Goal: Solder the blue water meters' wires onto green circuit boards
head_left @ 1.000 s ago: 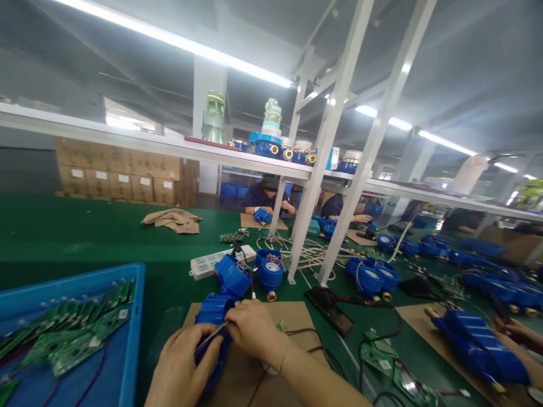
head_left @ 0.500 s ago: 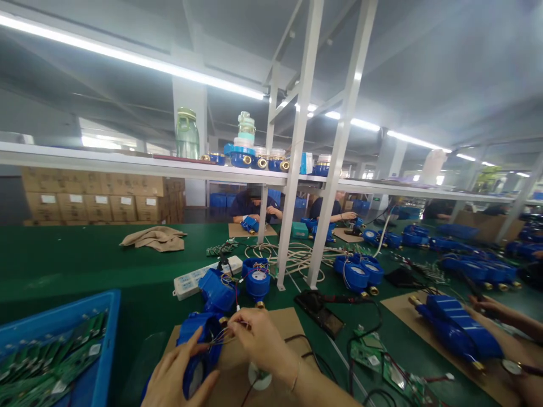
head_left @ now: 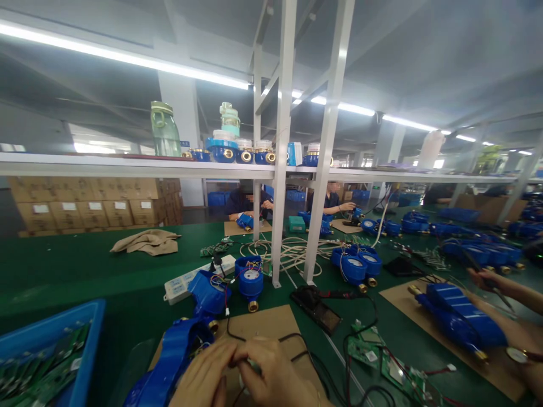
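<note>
your left grip [head_left: 203, 376] and your right grip [head_left: 278, 379] meet at the bottom edge of the view. both are closed, with the fingertips pressed together. what they pinch is too small to tell. just beside your left grip lies the blue meter [head_left: 167, 359], tilted on its side, with thin coloured wires at its upper end. it rests partly on the cardboard sheet [head_left: 265, 323]. a black wire [head_left: 231, 333] runs over this sheet toward your fingers. behind it another meter [head_left: 250, 280] stands upright, near a white power strip [head_left: 178, 287]. far left on the green bench [head_left: 85, 271] is a blue tray [head_left: 91, 333] with circuit boards [head_left: 38, 367]. on the right, a co-worker's hand [head_left: 481, 277] is at work.
</note>
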Motion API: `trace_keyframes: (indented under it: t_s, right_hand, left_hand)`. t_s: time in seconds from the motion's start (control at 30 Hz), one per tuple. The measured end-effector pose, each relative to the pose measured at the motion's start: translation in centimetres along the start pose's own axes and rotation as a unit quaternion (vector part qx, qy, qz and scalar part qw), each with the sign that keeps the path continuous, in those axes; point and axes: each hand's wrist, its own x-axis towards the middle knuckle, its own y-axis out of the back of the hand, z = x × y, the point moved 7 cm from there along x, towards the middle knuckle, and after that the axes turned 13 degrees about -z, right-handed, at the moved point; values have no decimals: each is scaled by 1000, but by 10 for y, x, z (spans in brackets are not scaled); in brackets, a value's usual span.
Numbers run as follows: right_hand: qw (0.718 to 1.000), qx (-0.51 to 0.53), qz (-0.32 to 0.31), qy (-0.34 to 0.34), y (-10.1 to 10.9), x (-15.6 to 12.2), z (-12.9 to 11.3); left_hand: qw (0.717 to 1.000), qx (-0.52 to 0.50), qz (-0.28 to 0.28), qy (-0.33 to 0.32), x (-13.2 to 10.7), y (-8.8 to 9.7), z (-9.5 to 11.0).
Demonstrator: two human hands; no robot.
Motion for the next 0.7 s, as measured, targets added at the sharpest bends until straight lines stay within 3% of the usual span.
trace_keyframes:
  t_s: [0.1,0.3,0.47,0.7]
  right_hand:
    - [1000,9,16,-2,-4,-8,9]
    - [998,35,39,-23,-7,-20,25]
    - [993,66,47,-90,-6,-26,34]
    - [987,113,-8,-110,-7,-29,30]
  left_hand:
    - [999,-34,-9,31,10,-13,9]
    - [985,-136,-54,95,4,-33,3]
    - [972,-191,-63,125,-1,-35,4]
    - [970,-205,-63,113,-1,-32,11]
